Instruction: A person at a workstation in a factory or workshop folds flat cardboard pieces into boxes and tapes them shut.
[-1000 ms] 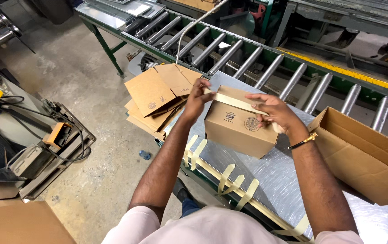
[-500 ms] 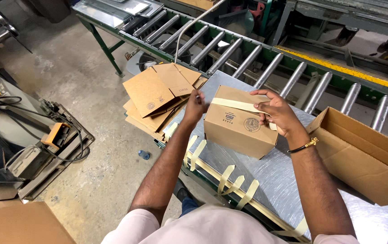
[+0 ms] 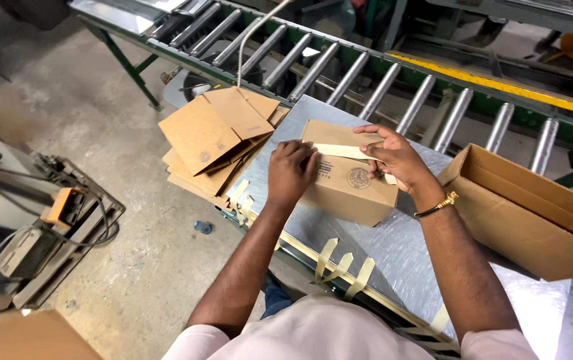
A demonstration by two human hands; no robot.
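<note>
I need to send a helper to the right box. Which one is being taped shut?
On the shiny metal table beside the roller conveyor, it is the small closed carton under both hands, a pale tape strip across its top. The large box alongside lies open and empty.

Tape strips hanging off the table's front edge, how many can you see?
About 7: two by the left corner, three in a cluster mid-edge, two near the person's right arm. The arms and shirt may hide more along the metal table.
</note>
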